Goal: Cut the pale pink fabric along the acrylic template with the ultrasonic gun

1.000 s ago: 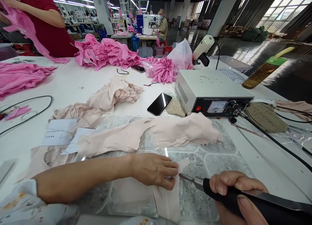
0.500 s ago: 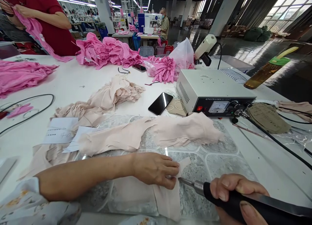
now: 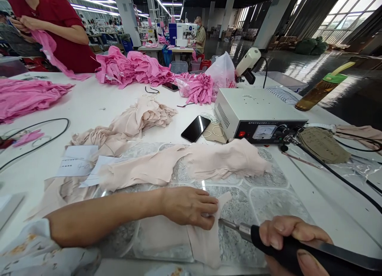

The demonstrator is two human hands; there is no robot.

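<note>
fabric (image 3: 205, 244) lies under the left fingers (image 3: 209, 208), whether pinched i cannot tell, while right fingers (image 3: 272, 235) clamp a black-handled tool (image 3: 287, 250).

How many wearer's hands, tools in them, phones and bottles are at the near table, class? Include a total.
Hands: 2 (left hand, right hand)
Tools: 1 (black-handled tool)
Phones: 2 (front phone, back phone)
Bottles: 1 (green-lidded bottle)
Total: 6

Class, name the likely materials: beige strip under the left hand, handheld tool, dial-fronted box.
Beige strip: matt fabric, lying thin and limp. Handheld tool: metallic grey tip, from its shine; black handle, perhaps plastic, smoothly sheened. Box: probably painted metal, from its even satin surface.
</note>
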